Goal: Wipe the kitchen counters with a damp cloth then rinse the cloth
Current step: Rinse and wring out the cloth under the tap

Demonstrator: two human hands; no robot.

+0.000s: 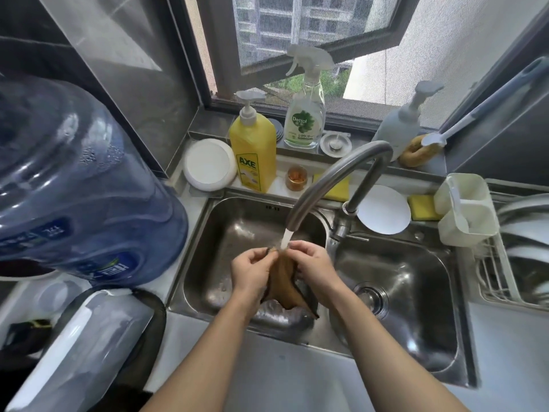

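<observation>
Two hands (252,270) (315,266), one cloth (282,282), three bottles (253,157) (304,120) (395,127), two basins (234,230) (404,295)

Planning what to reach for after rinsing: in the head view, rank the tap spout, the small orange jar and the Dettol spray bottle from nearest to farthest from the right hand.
1. Tap spout, just above the right hand, pouring onto the cloth.
2. Small orange jar, behind the sink.
3. Dettol spray bottle, back on the window ledge.

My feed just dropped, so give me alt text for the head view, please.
The left hand and right hand hold a brown cloth under the running faucet, over the left sink basin. A yellow soap bottle and a spray bottle stand behind the sink; a large blue water jug sits at left.
</observation>
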